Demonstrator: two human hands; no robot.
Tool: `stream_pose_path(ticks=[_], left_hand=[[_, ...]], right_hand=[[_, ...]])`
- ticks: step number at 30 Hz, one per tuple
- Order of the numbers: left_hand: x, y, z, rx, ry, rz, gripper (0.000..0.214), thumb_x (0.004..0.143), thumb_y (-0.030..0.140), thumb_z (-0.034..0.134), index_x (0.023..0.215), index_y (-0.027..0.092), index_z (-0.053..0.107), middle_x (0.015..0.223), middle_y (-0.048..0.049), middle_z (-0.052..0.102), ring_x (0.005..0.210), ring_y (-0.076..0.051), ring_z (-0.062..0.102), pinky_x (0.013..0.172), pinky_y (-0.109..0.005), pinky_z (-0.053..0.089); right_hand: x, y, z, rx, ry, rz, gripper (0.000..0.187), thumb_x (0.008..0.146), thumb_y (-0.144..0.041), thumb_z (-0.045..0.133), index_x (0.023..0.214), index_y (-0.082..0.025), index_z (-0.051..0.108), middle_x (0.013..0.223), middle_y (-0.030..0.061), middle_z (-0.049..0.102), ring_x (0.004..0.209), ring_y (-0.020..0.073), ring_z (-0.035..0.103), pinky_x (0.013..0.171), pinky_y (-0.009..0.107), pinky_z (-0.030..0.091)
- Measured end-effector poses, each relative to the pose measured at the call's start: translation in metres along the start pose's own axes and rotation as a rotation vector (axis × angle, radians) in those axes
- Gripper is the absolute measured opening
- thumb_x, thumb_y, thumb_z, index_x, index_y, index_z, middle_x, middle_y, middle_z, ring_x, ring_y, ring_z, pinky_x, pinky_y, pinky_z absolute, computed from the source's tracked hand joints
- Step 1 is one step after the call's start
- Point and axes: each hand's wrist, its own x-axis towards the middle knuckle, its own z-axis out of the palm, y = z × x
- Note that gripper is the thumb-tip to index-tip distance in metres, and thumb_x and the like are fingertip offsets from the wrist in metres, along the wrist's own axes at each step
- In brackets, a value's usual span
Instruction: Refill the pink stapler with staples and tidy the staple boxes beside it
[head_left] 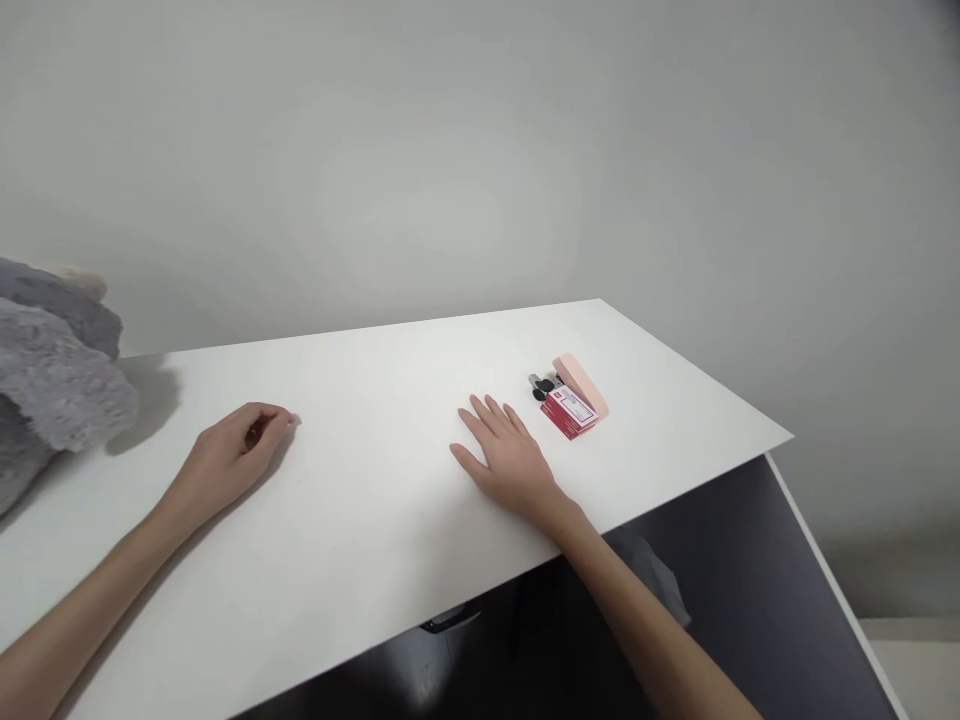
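On the left of the white tabletop (360, 470), my left hand (238, 448) rests on its side, thumb and fingers pinched together. A tiny pale bit shows at its fingertips, too small to name. My right hand (504, 455) lies flat, palm down, with its fingers spread and nothing in it. Just beyond it on the right is a small red and white box (570, 412). A pale pink elongated case (581, 385) leans or lies against the box. Beside them sit small black and grey items (541, 386), whose kind I cannot make out.
A grey fluffy plush thing (60, 370) stands at the tabletop's left end. A pale wall (450, 150) rises behind. Below the front edge is a dark area with a grey cloth-like shape (652, 570).
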Motion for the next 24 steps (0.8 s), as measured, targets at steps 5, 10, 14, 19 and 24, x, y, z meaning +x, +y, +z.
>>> stream_pose_path(ticks=[5, 10, 14, 19, 24], left_hand=[[-0.0009, 0.0051, -0.0013, 0.032, -0.02, -0.019, 0.046, 0.092, 0.063, 0.049, 0.104, 0.023, 0.069, 0.092, -0.0016, 0.074, 0.073, -0.019, 0.058, 0.072, -0.03, 0.042], [-0.0022, 0.0069, -0.001, 0.034, -0.028, 0.009, 0.044, 0.092, 0.062, 0.051, 0.1, 0.022, 0.068, 0.089, -0.0025, 0.073, 0.075, -0.02, 0.058, 0.072, -0.03, 0.042], [-0.0034, 0.0068, -0.0009, 0.028, -0.028, 0.02, 0.042, 0.092, 0.061, 0.051, 0.098, 0.022, 0.067, 0.086, -0.0026, 0.071, 0.075, -0.02, 0.058, 0.07, -0.03, 0.042], [-0.0036, 0.0067, -0.0006, 0.041, -0.037, 0.02, 0.038, 0.093, 0.058, 0.051, 0.095, 0.022, 0.065, 0.083, -0.0018, 0.069, 0.076, -0.02, 0.058, 0.07, -0.03, 0.041], [-0.0042, 0.0087, -0.0005, 0.052, -0.051, 0.014, 0.035, 0.093, 0.055, 0.05, 0.091, 0.022, 0.063, 0.083, -0.0016, 0.068, 0.076, -0.019, 0.057, 0.07, -0.03, 0.041]], right_hand=[[0.0004, -0.0007, -0.0021, 0.003, -0.019, 0.007, 0.06, 0.112, -0.048, 0.041, 0.16, -0.015, 0.051, 0.175, 0.01, 0.036, 0.166, 0.0281, 0.026, 0.138, 0.05, 0.018], [0.0001, -0.0003, -0.0022, 0.0, -0.013, 0.006, 0.06, 0.111, -0.048, 0.041, 0.16, -0.015, 0.052, 0.174, 0.0105, 0.037, 0.166, 0.0286, 0.027, 0.137, 0.05, 0.019], [-0.0005, 0.0003, -0.0009, -0.002, 0.0, 0.001, 0.058, 0.111, -0.048, 0.042, 0.159, -0.017, 0.053, 0.174, 0.01, 0.038, 0.165, 0.0287, 0.028, 0.137, 0.051, 0.02], [-0.0013, 0.0018, 0.0011, 0.004, 0.013, -0.005, 0.057, 0.111, -0.049, 0.042, 0.159, -0.019, 0.053, 0.174, 0.0101, 0.039, 0.165, 0.0282, 0.028, 0.137, 0.052, 0.021], [-0.0022, 0.0017, 0.0007, 0.0, 0.012, -0.005, 0.058, 0.111, -0.049, 0.041, 0.159, -0.017, 0.053, 0.174, 0.0106, 0.039, 0.165, 0.0281, 0.028, 0.137, 0.05, 0.02]])
